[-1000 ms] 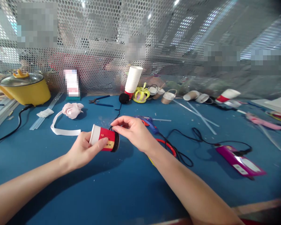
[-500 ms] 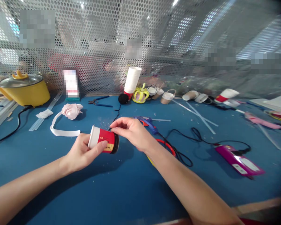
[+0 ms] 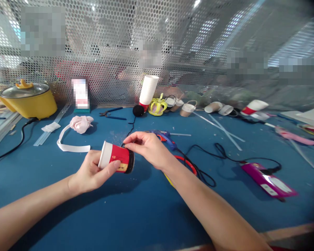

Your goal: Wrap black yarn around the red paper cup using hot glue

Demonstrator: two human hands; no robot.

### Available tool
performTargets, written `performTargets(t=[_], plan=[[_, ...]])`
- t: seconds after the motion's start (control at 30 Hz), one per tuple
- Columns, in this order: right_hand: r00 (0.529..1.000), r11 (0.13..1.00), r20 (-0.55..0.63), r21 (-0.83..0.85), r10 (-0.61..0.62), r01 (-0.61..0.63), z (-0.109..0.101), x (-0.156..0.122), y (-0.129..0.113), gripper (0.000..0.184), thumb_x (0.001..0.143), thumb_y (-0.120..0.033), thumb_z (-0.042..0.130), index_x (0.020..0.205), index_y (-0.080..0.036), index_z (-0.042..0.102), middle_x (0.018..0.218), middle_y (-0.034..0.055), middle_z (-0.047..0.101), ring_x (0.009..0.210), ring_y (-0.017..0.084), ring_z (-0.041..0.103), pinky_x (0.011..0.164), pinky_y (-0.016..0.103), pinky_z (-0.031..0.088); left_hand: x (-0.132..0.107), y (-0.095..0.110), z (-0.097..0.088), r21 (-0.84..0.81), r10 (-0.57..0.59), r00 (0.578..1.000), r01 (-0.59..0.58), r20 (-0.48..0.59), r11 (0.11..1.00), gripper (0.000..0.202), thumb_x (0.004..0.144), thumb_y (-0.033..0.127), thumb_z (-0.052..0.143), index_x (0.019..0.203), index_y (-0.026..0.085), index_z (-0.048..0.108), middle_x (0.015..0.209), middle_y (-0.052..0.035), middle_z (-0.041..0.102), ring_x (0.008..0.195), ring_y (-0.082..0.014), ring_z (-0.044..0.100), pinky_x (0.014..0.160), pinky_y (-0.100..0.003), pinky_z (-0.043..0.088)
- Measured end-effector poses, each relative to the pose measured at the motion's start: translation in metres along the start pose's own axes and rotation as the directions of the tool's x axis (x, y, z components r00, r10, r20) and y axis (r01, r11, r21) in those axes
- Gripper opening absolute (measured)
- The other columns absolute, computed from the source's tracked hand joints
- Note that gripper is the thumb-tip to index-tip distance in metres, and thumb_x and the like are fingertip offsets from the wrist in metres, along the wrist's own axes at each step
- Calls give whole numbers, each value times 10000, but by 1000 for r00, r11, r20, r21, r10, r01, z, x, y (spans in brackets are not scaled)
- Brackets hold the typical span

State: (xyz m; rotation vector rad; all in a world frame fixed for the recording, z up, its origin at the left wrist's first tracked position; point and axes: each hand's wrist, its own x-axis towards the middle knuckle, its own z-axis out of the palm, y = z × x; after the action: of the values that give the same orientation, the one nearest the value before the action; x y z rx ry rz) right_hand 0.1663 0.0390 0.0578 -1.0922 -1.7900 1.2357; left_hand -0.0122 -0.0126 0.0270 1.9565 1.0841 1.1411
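While the cup [image 3: 114, 155] lies sideways, left hand [image 3: 90, 170]: wrapped round its white end, thumb along the wall; a steady, gentle hold should spare the paper from dents.
Cup position: tilted, apparently just above the blue worktop [image 3: 99, 216], black end to the right.
Black band [image 3: 131, 162]: round that right end; cord would sit best here flat and snug, without overlaps.
Black cord [image 3: 131, 129]: leads back to the black ball [image 3: 138, 111]; light, even tension seems wise.
Right hand [image 3: 151, 150]: fingers seemingly pinching the cord beside the cup; a pinch close to the wall gives control.
Glue gun [image 3: 170, 141]: on the worktop beyond the right hand, best kept apart from the cord.
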Motion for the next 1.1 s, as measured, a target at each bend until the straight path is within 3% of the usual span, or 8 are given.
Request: performTargets(t=[0.23,0.37,0.57,0.63,0.73,0.83,0.97,1.1], plan=[[991,978,-80,-185,-109,93,-2,-1,-2,106,728,-204,584,823,-166,610,763,7,622,684,115,551,670,259,438,2,2,-2,161,336,941,-329,-21,931,209,766,190,519,563,155,554,461,19,494,414,-69,392,419,-196,333],[985,996,-170,-86,-40,26,-9,1,-2,230,792,-375,521,696,-167,547,598,-25,534,566,95,495,573,235,402,5,-4,-3,218,424,903,-401,-69,890,108,757,148,528,714,150,627,621,-36,639,533,-116,547,515,-220,432],[977,987,174,83,125,-141,-10,-4,1,295,790,-446,511,699,-166,518,626,-16,542,572,93,483,541,228,364,10,-16,-2,163,423,906,-414,-22,896,152,749,125,554,856,146,660,791,-70,694,695,-149,611,641,-249,467],[989,988,112,108,94,-106,-7,-8,3,241,786,-396,530,706,-171,492,635,-25,527,579,90,469,568,232,369,11,-15,-3,61,335,942,-336,27,940,155,741,142,575,863,152,669,826,-63,697,736,-158,616,676,-255,465],[999,1000,43,11,28,-29,0,-18,5,226,811,-371,494,694,-181,459,622,-35,482,568,90,433,562,235,357,15,-12,-3,-250,-79,991,103,104,963,154,731,263,613,818,149,670,735,-36,687,640,-143,602,601,-239,457],[998,985,26,-164,-53,57,7,-28,7,216,837,-335,459,678,-192,429,615,-39,440,560,93,400,544,235,341,20,-12,-1,-577,-440,864,495,245,650,268,665,388,662,738,131,660,663,-42,667,563,-135,577,545,-239,447],[981,914,5,-363,-193,181,13,-34,14,188,846,-266,451,674,-194,429,665,-14,475,637,116,450,614,254,377,23,-14,2,-688,-564,757,601,329,406,296,603,398,704,679,116,651,636,-49,653,549,-124,560,532,-226,432],[918,874,-148,-393,-368,287,9,-31,20,89,866,-229,410,844,-187,486,915,59,542,898,155,510,807,299,405,19,-12,4,-596,-548,810,550,210,584,275,613,373,704,606,113,612,553,4,595,496,-75,482,486,-184,355]])
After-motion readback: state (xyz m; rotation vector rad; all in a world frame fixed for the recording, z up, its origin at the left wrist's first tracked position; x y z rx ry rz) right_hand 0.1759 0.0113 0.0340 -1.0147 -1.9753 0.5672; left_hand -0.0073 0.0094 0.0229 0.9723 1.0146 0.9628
